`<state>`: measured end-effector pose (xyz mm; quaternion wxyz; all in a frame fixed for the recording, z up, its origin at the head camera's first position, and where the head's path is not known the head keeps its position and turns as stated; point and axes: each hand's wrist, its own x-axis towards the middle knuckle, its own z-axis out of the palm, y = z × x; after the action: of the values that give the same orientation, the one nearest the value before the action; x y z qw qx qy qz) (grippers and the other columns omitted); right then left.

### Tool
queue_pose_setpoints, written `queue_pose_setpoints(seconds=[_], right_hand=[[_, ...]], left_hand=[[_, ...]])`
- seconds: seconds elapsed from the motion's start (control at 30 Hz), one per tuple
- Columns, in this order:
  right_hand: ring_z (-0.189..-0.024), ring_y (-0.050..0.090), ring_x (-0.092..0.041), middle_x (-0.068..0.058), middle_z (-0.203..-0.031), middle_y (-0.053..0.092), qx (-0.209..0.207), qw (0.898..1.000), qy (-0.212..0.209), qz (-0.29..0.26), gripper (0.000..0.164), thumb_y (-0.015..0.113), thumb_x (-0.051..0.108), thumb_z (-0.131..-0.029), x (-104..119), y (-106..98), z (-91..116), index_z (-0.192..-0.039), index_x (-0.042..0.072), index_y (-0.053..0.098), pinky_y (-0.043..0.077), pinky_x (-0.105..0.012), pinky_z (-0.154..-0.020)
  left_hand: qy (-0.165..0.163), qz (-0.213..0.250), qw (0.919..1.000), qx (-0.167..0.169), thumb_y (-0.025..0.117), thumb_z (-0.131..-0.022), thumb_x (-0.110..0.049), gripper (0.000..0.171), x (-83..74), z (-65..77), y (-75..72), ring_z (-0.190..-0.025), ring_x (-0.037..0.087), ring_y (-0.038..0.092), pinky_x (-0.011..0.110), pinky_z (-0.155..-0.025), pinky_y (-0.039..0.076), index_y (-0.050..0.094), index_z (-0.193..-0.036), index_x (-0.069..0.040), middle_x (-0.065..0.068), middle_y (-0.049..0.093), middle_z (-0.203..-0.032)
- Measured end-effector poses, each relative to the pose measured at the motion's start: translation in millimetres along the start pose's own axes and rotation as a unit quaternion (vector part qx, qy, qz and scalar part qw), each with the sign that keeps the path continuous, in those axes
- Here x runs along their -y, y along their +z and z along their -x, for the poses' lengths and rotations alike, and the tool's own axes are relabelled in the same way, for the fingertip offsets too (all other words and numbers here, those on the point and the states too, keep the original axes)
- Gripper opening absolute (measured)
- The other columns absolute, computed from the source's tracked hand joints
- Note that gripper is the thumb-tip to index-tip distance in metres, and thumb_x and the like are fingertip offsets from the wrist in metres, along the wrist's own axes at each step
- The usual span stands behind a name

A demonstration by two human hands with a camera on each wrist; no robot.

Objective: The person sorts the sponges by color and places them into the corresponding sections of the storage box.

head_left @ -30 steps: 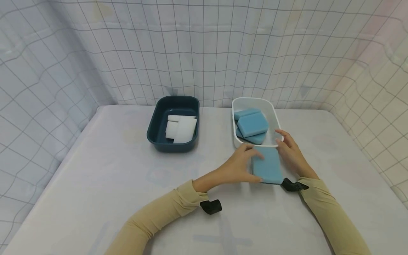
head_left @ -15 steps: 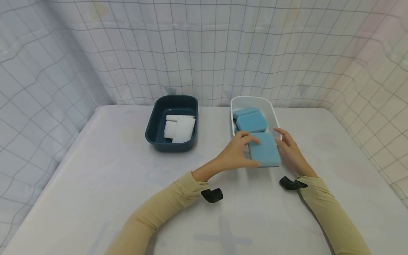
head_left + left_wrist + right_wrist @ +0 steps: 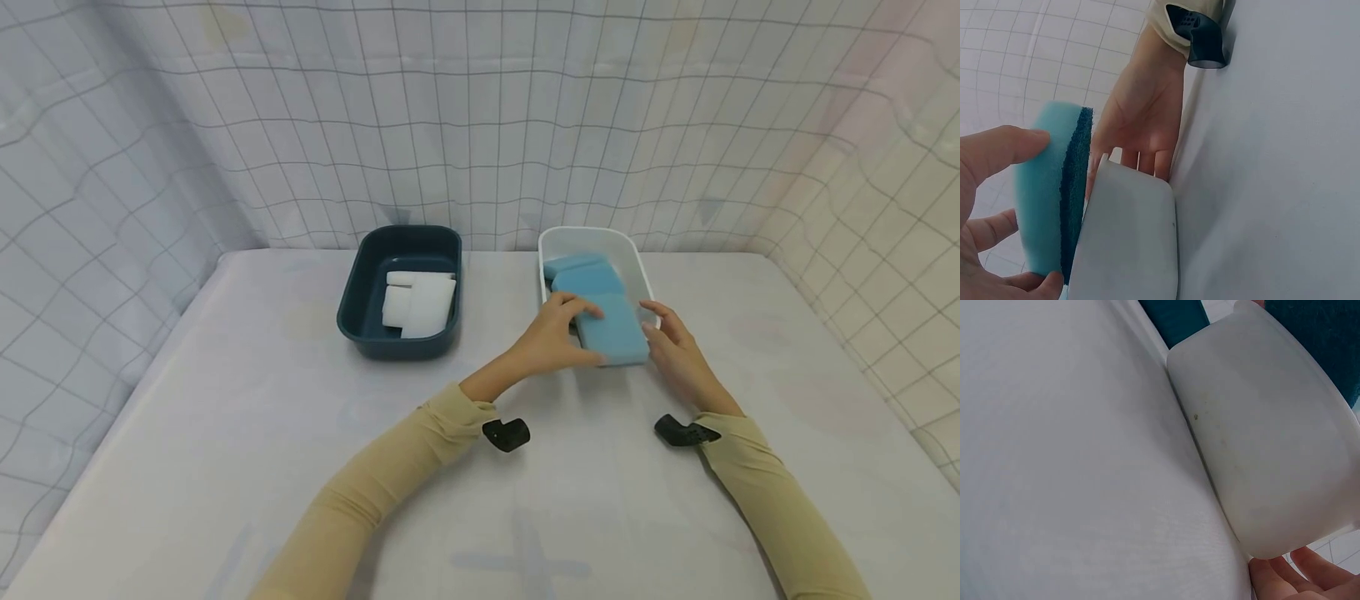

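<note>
Between thumb and fingers, my left hand holds a light blue sponge by its left side. The sponge is tilted over the near rim of a white plastic bin. Its dark teal scouring layer faces the bin wall in the left wrist view. Several blue sponges lie inside the bin, partly covered by the held one. At the bin's right near corner, my right hand grips the side, its fingertips against the outer wall in the right wrist view.
To the left stands a dark teal bin with several white pieces like sponges in it. Both bins sit near the far edge of the white-covered table. A gridded white curtain hangs behind and at the sides.
My left hand has carried the sponge up and forward, from in front of the white bin to over its near rim. The right hand stays at the bin's side.
</note>
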<state>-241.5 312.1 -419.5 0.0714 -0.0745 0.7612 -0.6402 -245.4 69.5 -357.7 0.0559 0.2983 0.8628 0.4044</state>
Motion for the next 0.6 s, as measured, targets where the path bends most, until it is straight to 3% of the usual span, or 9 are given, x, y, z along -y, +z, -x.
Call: queue_pose_setpoints(seconds=[0.17, 0.3, 0.37, 0.43, 0.53, 0.6], right_hand=[[-0.145, 0.000, -0.035, -0.008, -0.158, -0.017, -0.002, 1.000, 0.003, 0.006, 0.052, 0.040, 0.035, -0.100, 0.6, 0.3, -0.1, -0.148, 0.024, 0.021, 0.008, -0.060, -0.117], [-0.144, 0.009, -0.035, -0.011, -0.159, -0.010, -0.003, 1.000, 0.004, 0.016, 0.053, 0.039, 0.037, -0.100, 1.6, 1.0, -0.1, -0.148, 0.025, 0.020, 0.013, -0.058, -0.117], [-0.142, 0.014, -0.034, -0.012, -0.159, -0.006, -0.002, 1.000, 0.004, 0.022, 0.053, 0.038, 0.038, -0.100, 1.4, 1.0, -0.3, -0.148, 0.025, 0.020, 0.018, -0.052, -0.117], [-0.140, 0.019, -0.031, -0.013, -0.159, -0.002, -0.002, 1.000, 0.004, 0.028, 0.053, 0.038, 0.039, -0.100, 0.9, 0.7, -0.4, -0.148, 0.025, 0.020, 0.027, -0.038, -0.116], [-0.136, 0.029, -0.021, -0.015, -0.158, 0.001, -0.002, 0.999, -0.003, 0.033, 0.052, 0.038, 0.039, -0.100, -0.5, -0.5, -0.1, -0.148, 0.024, 0.021, 0.036, -0.015, -0.103], [-0.134, 0.030, -0.020, -0.015, -0.158, 0.002, -0.003, 1.000, -0.003, 0.031, 0.053, 0.038, 0.038, -0.100, -0.3, -0.7, 0.1, -0.148, 0.024, 0.021, 0.037, -0.013, -0.100]], left_hand=[[-0.003, -0.012, 0.9999, -0.003, 0.078, -0.075, -0.027, 0.053, 1.3, -6.1, -0.8, -0.129, 0.031, 0.039, 0.043, -0.103, 0.045, 0.057, -0.122, -0.013, 0.018, 0.037, -0.139], [-0.003, -0.018, 0.9998, -0.012, 0.078, -0.076, -0.028, 0.053, 3.3, -11.2, -1.4, -0.128, 0.031, 0.040, 0.043, -0.103, 0.045, 0.057, -0.122, -0.013, 0.019, 0.037, -0.138], [-0.006, -0.018, 0.9997, -0.014, 0.078, -0.076, -0.028, 0.053, 4.6, -14.3, -1.3, -0.128, 0.031, 0.040, 0.043, -0.103, 0.045, 0.056, -0.122, -0.012, 0.019, 0.037, -0.139], [-0.009, -0.019, 0.9997, -0.014, 0.077, -0.076, -0.029, 0.054, 5.6, -17.1, -1.2, -0.129, 0.031, 0.040, 0.044, -0.103, 0.045, 0.056, -0.123, -0.013, 0.019, 0.037, -0.139], [-0.013, -0.020, 0.9996, -0.017, 0.077, -0.076, -0.030, 0.054, 6.6, -20.8, -0.7, -0.130, 0.032, 0.038, 0.045, -0.104, 0.044, 0.056, -0.123, -0.013, 0.019, 0.036, -0.140], [-0.015, -0.022, 0.9994, -0.021, 0.077, -0.076, -0.030, 0.055, 6.9, -23.1, 0.2, -0.131, 0.032, 0.037, 0.045, -0.104, 0.044, 0.056, -0.123, -0.013, 0.020, 0.035, -0.141]])
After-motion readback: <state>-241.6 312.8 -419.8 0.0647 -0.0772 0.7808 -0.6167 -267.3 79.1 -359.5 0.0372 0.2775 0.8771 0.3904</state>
